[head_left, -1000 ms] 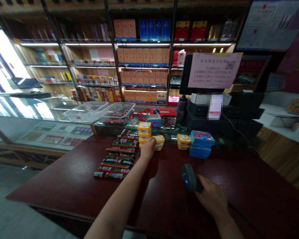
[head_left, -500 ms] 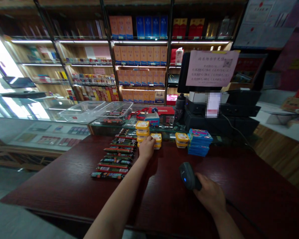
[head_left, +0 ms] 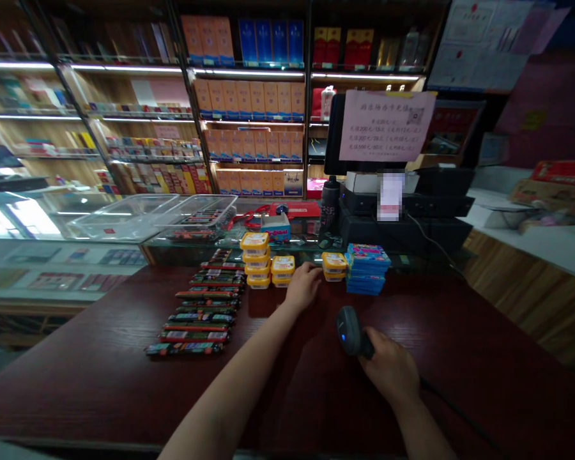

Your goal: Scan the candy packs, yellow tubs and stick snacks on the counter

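Note:
My left hand (head_left: 304,285) reaches across the dark red counter (head_left: 124,370) and lies between two groups of small yellow-lidded tubs, with its fingers near the right pair (head_left: 334,266). The fingers look loosely spread and hold nothing. To its left stand a stack of three tubs (head_left: 255,259) and a lower stack (head_left: 283,269). My right hand (head_left: 388,370) is closed round the handle of a black barcode scanner (head_left: 349,330), whose blue light shows and whose head points toward the tubs.
A pile of blue packets (head_left: 367,268) sits right of the tubs. Rows of long dark packets (head_left: 199,306) lie on the left. A register with a screen and pink notice (head_left: 388,124) stands behind. Clear trays (head_left: 163,214) rest on a glass case. Shelves of boxes fill the back.
My left hand has left the middle tub stack and moved right toward the right-hand pair of tubs. The view has shifted rightward. The scanner hand has barely moved.

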{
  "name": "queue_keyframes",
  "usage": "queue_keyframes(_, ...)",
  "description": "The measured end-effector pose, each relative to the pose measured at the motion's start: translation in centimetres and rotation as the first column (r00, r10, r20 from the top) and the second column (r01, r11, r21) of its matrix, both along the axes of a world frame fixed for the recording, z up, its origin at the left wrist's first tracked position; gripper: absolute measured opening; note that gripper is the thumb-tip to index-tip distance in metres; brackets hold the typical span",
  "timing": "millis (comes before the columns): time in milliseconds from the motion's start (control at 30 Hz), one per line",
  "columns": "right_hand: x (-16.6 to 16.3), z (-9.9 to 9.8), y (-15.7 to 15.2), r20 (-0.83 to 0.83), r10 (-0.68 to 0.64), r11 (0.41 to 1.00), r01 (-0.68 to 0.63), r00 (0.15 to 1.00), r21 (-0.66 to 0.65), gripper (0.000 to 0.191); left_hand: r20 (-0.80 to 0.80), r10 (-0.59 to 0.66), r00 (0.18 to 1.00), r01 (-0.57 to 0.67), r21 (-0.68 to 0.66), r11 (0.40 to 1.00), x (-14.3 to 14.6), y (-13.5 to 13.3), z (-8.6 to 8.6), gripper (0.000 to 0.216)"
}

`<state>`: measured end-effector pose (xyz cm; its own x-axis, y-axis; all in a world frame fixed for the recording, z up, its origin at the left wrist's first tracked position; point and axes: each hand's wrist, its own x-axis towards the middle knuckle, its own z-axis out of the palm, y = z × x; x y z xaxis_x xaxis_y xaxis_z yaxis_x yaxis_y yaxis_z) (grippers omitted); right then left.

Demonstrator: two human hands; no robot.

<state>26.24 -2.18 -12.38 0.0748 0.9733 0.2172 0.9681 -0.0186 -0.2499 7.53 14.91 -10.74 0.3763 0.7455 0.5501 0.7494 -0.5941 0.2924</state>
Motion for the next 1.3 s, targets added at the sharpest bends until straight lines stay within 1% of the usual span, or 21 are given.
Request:
queue_keyframes(67, 0.1, -0.1, 0.1, -0.008, 0.000, 1.000, 0.000, 1.000, 0.018, 0.021, 0.011, 0.006, 1.000, -0.005, -0.024, 1.000, 1.3, 1.4, 0.5, 0.037)
queue_keyframes(167, 0.1, -0.2, 0.2, -0.017, -0.007, 1.000, 0.007, 1.000, 0.026, 0.023, 0.037, -0.018, 0.999, 0.021, -0.076, 0.997, 2.6, 3.2, 0.8, 0.040)
queue_keyframes(233, 0.1, -0.1, 0.3, -0.015, -0.012, 1.000, 0.012, 1.000, 0.020, 0.026, 0.073, -0.019, 0.997, 0.028, -0.118, 0.993, 3.3, 4.0, 0.8, 0.035)
queue_keyframes(333, 0.1, -0.1, 0.4, -0.029, -0.008, 1.000, 0.008, 1.000, 0.011, 0.026, 0.111, -0.006, 0.994, 0.024, -0.160, 0.987, 3.8, 4.5, 0.8, 0.027)
queue_keyframes(400, 0.2, -0.1, 0.5, -0.042, -0.007, 1.000, 0.007, 0.999, 0.007, 0.026, 0.097, -0.013, 0.995, 0.028, -0.156, 0.987, 4.0, 4.4, 1.0, 0.025)
queue_keyframes(500, 0.2, -0.2, 0.4, -0.037, -0.013, 1.000, 0.014, 0.999, 0.011, 0.027, 0.044, -0.035, 0.998, 0.040, -0.107, 0.993, 3.9, 3.7, 1.7, 0.025)
queue_keyframes(600, 0.3, -0.3, 0.4, -0.035, -0.005, 1.000, 0.006, 0.999, 0.028, 0.027, 0.015, -0.056, 0.998, 0.056, -0.047, 0.997, 2.9, 2.3, 2.4, 0.025)
queue_keyframes(667, 0.3, -0.3, 0.3, -0.037, -0.003, 0.999, 0.004, 0.999, 0.033, 0.024, 0.036, -0.070, 0.997, 0.071, -0.015, 0.997, 1.8, 1.0, 2.5, 0.024)
queue_keyframes(733, 0.3, -0.1, 0.2, -0.029, -0.013, 1.000, 0.013, 0.999, 0.023, 0.022, 0.101, -0.076, 0.992, 0.075, 0.012, 0.997, 0.4, -0.6, 2.0, 0.024)
queue_keyframes(833, 0.1, 0.2, 0.0, -0.027, -0.029, 0.999, 0.029, 0.999, -0.013, 0.021, 0.267, -0.040, 0.963, 0.034, 0.029, 0.999, -1.9, -3.3, 0.5, 0.019)
queue_keyframes(933, 0.1, 0.4, 0.0, -0.043, -0.026, 0.999, 0.025, 0.999, -0.025, 0.020, 0.439, 0.004, 0.899, -0.005, 0.000, 1.000, -3.9, -5.7, -1.5, 0.013)
queue_keyframes(1000, 0.1, 0.4, -0.1, -0.051, -0.012, 1.000, 0.011, 0.999, -0.018, 0.022, 0.524, 0.028, 0.851, -0.024, -0.015, 1.000, -4.9, -6.8, -2.5, 0.012)
queue_keyframes(1067, 0.0, 0.4, -0.1, -0.059, 0.006, 1.000, -0.007, 0.998, -0.012, 0.025, 0.585, 0.059, 0.809, -0.054, -0.025, 0.998, -5.6, -7.5, -3.3, 0.010)
queue_keyframes(1167, -0.4, 0.7, -0.2, -0.084, 0.030, 1.000, -0.030, 0.996, -0.006, 0.027, 0.651, 0.109, 0.751, -0.103, -0.048, 0.994, -6.2, -7.6, -4.0, 0.007)
queue_keyframes(1300, -1.0, 1.1, -0.7, -0.150, 0.063, 0.998, -0.063, 0.987, 0.000, 0.026, 0.696, 0.133, 0.706, -0.124, -0.062, 0.990, -6.3, -7.3, -4.7, 0.008)
